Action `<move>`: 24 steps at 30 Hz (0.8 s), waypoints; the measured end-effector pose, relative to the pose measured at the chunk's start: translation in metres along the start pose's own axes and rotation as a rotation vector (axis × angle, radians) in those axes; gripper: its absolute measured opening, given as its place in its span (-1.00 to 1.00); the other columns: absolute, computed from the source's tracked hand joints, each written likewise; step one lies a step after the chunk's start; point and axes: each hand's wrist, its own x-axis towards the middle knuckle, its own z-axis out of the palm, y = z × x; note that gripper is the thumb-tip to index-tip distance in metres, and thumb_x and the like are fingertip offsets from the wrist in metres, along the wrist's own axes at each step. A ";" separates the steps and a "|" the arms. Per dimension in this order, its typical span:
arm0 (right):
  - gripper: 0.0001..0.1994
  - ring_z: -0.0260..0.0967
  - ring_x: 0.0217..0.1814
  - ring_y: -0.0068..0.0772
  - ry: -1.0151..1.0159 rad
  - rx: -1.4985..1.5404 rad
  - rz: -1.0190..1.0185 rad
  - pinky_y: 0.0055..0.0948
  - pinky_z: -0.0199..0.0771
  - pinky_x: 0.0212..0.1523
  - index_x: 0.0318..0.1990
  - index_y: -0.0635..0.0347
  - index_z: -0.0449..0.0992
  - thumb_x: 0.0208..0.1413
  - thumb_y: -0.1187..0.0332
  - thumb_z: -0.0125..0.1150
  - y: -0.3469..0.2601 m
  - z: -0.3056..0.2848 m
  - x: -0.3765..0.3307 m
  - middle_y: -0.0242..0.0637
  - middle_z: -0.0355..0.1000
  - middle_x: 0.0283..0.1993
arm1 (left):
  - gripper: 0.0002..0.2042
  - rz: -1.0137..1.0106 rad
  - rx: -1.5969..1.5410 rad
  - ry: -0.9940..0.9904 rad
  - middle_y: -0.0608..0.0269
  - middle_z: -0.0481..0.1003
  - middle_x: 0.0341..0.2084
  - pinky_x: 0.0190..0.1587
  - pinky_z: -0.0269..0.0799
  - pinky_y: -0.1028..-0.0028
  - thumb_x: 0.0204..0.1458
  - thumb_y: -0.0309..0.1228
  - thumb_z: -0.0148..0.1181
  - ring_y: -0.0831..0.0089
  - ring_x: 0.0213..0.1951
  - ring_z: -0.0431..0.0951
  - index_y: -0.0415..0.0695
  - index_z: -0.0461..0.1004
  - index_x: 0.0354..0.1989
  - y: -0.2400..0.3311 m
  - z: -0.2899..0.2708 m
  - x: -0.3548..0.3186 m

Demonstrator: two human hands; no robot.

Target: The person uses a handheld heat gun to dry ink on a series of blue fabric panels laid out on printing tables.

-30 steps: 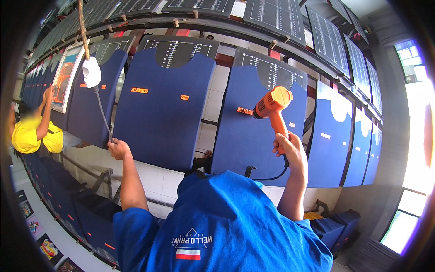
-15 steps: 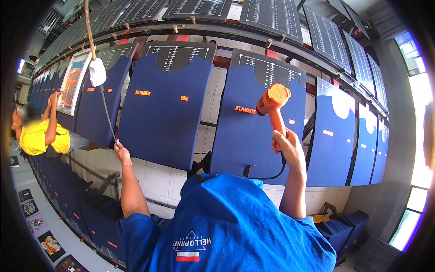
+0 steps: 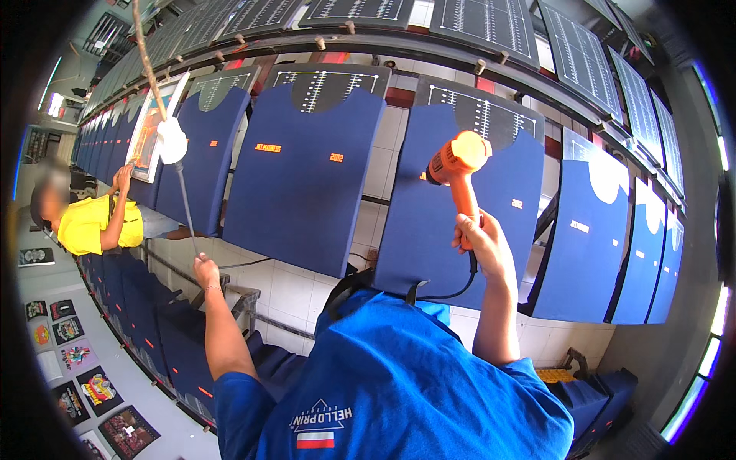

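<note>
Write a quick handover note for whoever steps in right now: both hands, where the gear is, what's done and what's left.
Right hand: raised, gripping the orange heat gun, nozzle aimed at the navy shirt panel in front.
Left hand: holding the lower end of a thin rod that has a white cloth pad at its top.
Done: cannot tell from the view; the panels alongside already carry small orange prints.
Left: cannot tell which panels remain.
A person in yellow works further left.

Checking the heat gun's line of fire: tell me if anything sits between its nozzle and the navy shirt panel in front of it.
Nothing visible does. The right hand holds the orange heat gun directly before the navy shirt panel, with no object between.
</note>
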 end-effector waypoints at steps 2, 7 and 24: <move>-0.63 0.41 -0.44 -0.58 -0.017 0.046 0.020 -0.58 0.41 -0.44 -0.13 0.26 0.41 0.24 0.08 0.21 -0.001 0.006 0.003 -0.35 0.41 -0.42 | -0.58 -0.149 -0.177 -0.052 -0.14 0.53 -0.01 0.08 0.38 0.04 0.34 -0.13 -0.17 -0.10 0.06 0.50 -0.22 0.47 0.04 -0.011 -0.004 0.021; -0.62 0.41 -0.44 -0.56 -0.074 0.073 0.009 -0.56 0.42 -0.43 -0.08 0.28 0.40 0.24 0.10 0.21 0.008 0.042 0.013 -0.36 0.40 -0.41 | -0.60 -0.226 -0.234 0.088 -0.12 0.53 0.00 0.13 0.38 0.00 0.34 -0.17 -0.19 -0.08 0.09 0.49 -0.15 0.49 0.07 -0.071 0.002 0.129; -0.50 0.42 -0.46 -0.50 -0.005 0.212 0.134 -0.51 0.43 -0.43 0.10 0.36 0.35 0.11 0.26 0.35 -0.032 0.375 0.002 -0.32 0.40 -0.41 | -0.63 -0.375 -0.301 0.182 0.06 0.31 0.27 0.27 0.13 -0.15 0.29 -0.25 -0.14 -0.05 0.14 0.47 -0.12 0.40 0.17 0.054 0.028 0.383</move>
